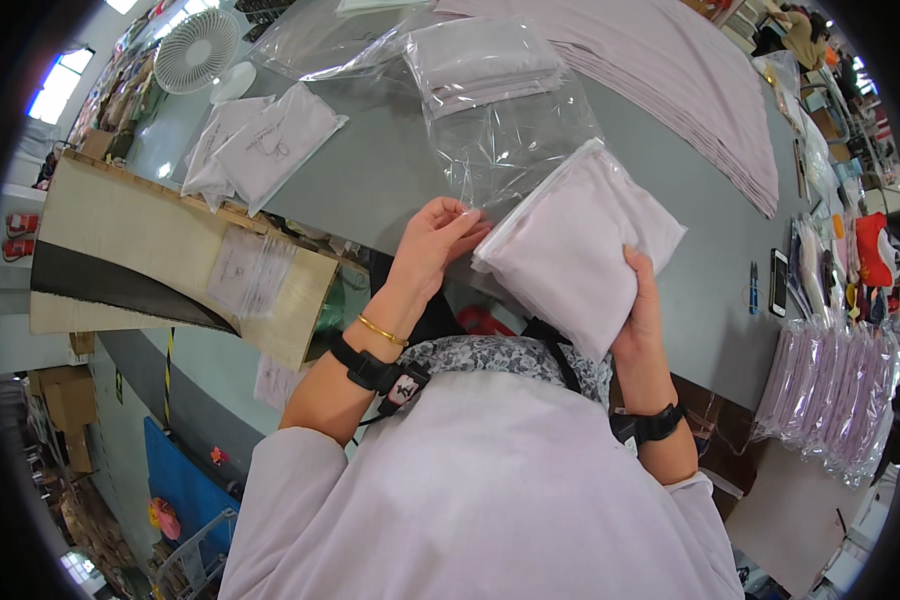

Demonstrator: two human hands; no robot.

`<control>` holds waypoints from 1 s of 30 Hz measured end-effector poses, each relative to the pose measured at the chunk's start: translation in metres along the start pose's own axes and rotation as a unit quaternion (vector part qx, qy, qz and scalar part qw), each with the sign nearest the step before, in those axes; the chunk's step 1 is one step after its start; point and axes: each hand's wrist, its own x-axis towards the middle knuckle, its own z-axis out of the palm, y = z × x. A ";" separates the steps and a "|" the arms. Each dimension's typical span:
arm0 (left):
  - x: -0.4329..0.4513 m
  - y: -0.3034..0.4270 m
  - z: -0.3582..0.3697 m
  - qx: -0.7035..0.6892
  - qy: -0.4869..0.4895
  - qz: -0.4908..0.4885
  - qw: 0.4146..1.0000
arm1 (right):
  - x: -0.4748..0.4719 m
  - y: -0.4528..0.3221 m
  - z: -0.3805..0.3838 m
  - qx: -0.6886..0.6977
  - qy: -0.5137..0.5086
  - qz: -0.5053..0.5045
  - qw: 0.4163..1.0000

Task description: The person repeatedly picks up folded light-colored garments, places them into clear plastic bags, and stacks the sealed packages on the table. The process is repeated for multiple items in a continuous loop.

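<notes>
My right hand (641,307) grips the right side of a folded pale pink cloth bundle (581,240), thumb on top. The bundle is tilted up in front of me, its layered edges at the upper left. My left hand (446,232) pinches the near edge of a clear plastic bag (510,146) just left of the bundle. Inside the bag's far end lies another folded pale pink cloth (487,64). Behind it a second clear plastic sheet or bag (337,37) rests on the grey table (379,142).
Two packed printed bags (277,146) lie at the left, near a white fan (199,52). Pale cloth layers (667,82) spread across the back. A phone (778,281) and blue-handled snips (754,289) lie at the right, above a row of wrapped packs (829,390). A wooden board (127,232) adjoins the left edge.
</notes>
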 end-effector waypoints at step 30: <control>0.023 0.000 0.027 0.171 -0.029 0.178 0.969 | 0.045 -0.014 0.108 -0.788 -0.042 -0.365 0.493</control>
